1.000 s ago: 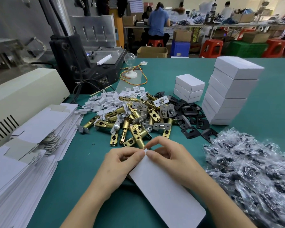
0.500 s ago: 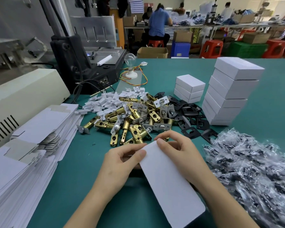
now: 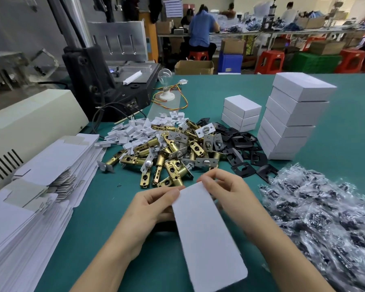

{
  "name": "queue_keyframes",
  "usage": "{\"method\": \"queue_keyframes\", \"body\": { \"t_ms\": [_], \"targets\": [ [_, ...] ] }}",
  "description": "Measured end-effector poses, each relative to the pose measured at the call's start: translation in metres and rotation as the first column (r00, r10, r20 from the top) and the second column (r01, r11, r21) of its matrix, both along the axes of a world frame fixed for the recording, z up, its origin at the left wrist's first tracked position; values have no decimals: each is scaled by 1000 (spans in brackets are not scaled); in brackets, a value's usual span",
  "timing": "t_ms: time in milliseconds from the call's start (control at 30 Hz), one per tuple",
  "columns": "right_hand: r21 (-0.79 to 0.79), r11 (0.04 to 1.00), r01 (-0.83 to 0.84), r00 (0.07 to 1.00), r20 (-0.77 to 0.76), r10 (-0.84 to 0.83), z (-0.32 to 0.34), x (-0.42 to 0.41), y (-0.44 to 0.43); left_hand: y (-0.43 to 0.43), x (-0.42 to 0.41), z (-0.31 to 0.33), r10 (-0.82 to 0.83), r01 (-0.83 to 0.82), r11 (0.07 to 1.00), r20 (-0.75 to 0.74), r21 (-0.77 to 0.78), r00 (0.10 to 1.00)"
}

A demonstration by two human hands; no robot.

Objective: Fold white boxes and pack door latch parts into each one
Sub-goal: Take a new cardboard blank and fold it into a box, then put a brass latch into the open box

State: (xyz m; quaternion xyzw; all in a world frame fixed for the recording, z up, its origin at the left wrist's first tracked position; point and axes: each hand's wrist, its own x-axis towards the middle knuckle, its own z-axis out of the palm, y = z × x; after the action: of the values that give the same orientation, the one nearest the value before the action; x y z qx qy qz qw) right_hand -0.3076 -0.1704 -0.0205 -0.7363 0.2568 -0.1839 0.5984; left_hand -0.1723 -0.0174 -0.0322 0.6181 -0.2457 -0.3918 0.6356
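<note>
Both hands, left hand (image 3: 150, 209) and right hand (image 3: 228, 192), fingers clamped on the white box (image 3: 207, 234), just near side of the brass latch pile (image 3: 169, 152).

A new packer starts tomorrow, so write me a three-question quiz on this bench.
1. True or false: the stack of flat blanks lies right of the latches.
2. The left hand holds: A) a latch B) the white box blank C) a bag.
3. Fill in: the bagged parts lie on the person's ___ side.
Key: 1 false; 2 B; 3 right.
</note>
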Motion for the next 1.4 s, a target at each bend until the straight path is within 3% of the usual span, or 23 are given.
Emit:
{"method": "queue_keyframes", "body": {
  "t_ms": [67, 167, 267, 367, 433, 533, 600, 667, 767, 833, 967, 1100, 1200, 1267, 1400],
  "targets": [
    [-93, 996, 11, 1000, 23, -9, 3, -2, -4, 1, 5, 3, 55, -54, 998, -40, 14, 998],
    [-400, 913, -78, 991, 66, 114, 10, -8, -7, 4, 11, 4, 144, -142, 990, -92, 25, 985],
    [-509, 852, -125, 964, 141, 226, 10, -7, -2, 4, 11, -1, 186, -187, 982, 16, 18, 982],
    [-455, 890, -29, 969, 207, 138, 11, -7, -1, 2, 10, -10, 260, -286, 958, 384, 11, 886],
    [-372, 928, -2, 973, 214, 87, 11, -8, -6, 2, 11, -11, 278, -250, 960, 512, -124, 813],
    [-344, 938, -33, 984, 152, 90, 11, -12, -14, 5, 8, -8, 170, -53, 972, 521, -231, 837],
    [-335, 930, -150, 980, 77, 185, 10, -14, -16, 6, 7, -8, 104, -2, 988, 651, -156, 751],
    [-275, 934, -228, 962, 85, 260, 10, -15, -16, 5, 5, -9, 28, 61, 992, 669, -109, 743],
    [-78, 997, 18, 944, 330, 9, 12, -17, -22, 3, -4, -10, -213, 286, 958, 572, -38, 792],
    [-88, 977, 195, 901, 410, -143, 13, -18, -27, 1, -12, -9, -328, 401, 915, 507, -38, 797],
    [-301, 943, 142, 958, 282, -54, 5, -8, -22, -1, -15, -9, -352, 439, 898, 539, -37, 765],
    [-363, 931, 33, 985, 170, 31, 18, 16, -20, 0, -11, -12, -366, 441, 897, 592, 19, 718],
    [-621, 763, -182, 979, -189, 80, 31, 39, -31, 1, -7, -14, -397, 459, 887, 609, 61, 687],
    [-688, 646, -331, 926, -367, 83, 33, 55, -33, 2, -6, -15, -403, 459, 886, 605, 68, 687],
    [-762, 555, -332, 917, -398, 2, 35, 82, -32, 2, -6, -15, -417, 472, 879, 591, 69, 691]
  ]
}}
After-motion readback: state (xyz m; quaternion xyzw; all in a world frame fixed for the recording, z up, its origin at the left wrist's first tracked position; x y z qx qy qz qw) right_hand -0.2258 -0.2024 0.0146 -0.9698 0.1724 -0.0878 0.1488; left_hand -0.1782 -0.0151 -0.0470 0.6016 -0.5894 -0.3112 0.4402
